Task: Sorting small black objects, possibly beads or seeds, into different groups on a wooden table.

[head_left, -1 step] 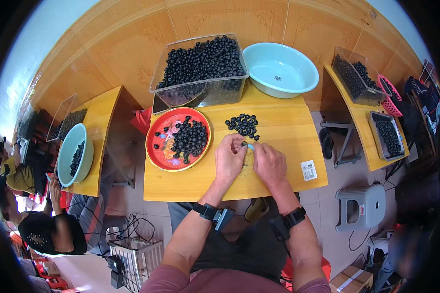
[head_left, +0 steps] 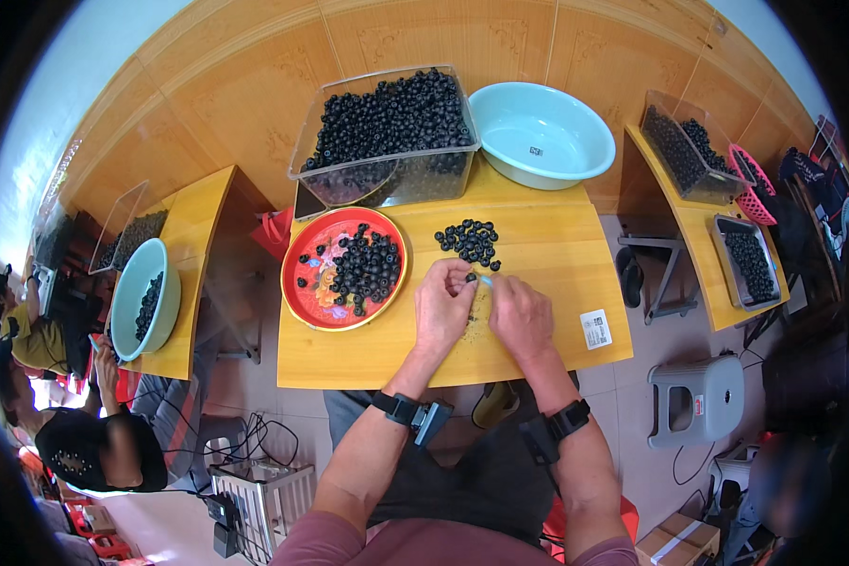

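The table [head_left: 340,360] looks like smooth, grained wood with a slight sheen; the wall [head_left: 443,38] at twelve, glossy wood. The box [head_left: 434,175] before twelve is clear, shiny plastic; the basin [head_left: 547,118] at one, smooth plastic. The tray [head_left: 295,304] at nine is glossy. The stool [head_left: 717,385] at four is smooth plastic. The black pieces [head_left: 467,240] shine faintly.
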Demonstrator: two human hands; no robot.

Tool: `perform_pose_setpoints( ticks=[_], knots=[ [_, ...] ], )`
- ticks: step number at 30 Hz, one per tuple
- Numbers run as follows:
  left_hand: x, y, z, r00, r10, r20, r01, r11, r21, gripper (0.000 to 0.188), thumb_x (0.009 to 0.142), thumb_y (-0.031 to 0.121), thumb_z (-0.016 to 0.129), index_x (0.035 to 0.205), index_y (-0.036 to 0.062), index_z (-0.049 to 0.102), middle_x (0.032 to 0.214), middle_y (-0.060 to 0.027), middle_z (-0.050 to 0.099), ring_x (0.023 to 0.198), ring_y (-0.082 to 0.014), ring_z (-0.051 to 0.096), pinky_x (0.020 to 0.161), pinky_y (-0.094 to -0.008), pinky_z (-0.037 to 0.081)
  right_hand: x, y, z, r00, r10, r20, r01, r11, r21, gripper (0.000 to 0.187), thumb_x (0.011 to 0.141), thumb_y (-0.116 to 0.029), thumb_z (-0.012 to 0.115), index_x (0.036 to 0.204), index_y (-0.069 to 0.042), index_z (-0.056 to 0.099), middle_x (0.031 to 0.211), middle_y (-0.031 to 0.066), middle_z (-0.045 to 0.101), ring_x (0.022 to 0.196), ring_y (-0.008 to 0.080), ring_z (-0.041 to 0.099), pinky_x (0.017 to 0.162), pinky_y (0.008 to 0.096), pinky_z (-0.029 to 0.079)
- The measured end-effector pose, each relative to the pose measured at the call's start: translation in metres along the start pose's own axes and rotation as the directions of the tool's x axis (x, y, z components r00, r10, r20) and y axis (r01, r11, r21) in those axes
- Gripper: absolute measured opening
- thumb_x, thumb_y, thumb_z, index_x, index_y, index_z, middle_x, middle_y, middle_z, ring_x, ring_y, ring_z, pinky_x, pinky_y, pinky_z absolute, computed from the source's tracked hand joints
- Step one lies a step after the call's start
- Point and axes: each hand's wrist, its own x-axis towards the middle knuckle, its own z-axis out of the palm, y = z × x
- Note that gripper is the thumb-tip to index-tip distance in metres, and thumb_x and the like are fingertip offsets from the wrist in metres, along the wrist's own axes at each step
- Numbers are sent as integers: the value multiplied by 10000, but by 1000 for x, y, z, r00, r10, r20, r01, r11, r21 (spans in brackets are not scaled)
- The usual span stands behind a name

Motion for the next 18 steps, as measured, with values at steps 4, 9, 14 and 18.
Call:
perform_pose_setpoints(
  ticks=[4,9,14,18],
  knots=[
    [-2,0,-1,1000,-25,16,25,999,47,253,890,-29,753,1114,-25,636,918,-48,686,810,-85,643,756,-248,556,0,1,2,996,86,36,-84,994,-71,77,849,-71,646,921,-48,658,778,107,646,715,282,704,602,404,571],
    [-3,-3,-1,993,111,-42,-110,994,24,251,877,-33,749,1122,-5,701,923,-88,654,757,-140,633,701,-282,536,1,-1,-1,996,91,20,-89,994,-64,69,841,-63,645,907,-48,657,783,112,657,719,283,709,604,410,576],
    [-3,-3,-3,984,176,-37,-171,978,115,181,872,-24,754,1051,5,744,909,-94,619,718,-148,599,657,-295,505,0,0,1,992,126,10,-125,988,-88,36,860,-73,646,889,-51,649,778,107,652,707,281,702,594,408,573],
    [-4,-2,-2,989,149,-22,-148,988,48,156,866,-12,770,1019,-3,745,896,-83,617,707,-134,593,654,-288,505,0,-1,-1,991,135,-7,-135,987,-83,25,871,-78,643,881,-55,644,770,100,644,702,280,699,590,407,573]
  ],
)
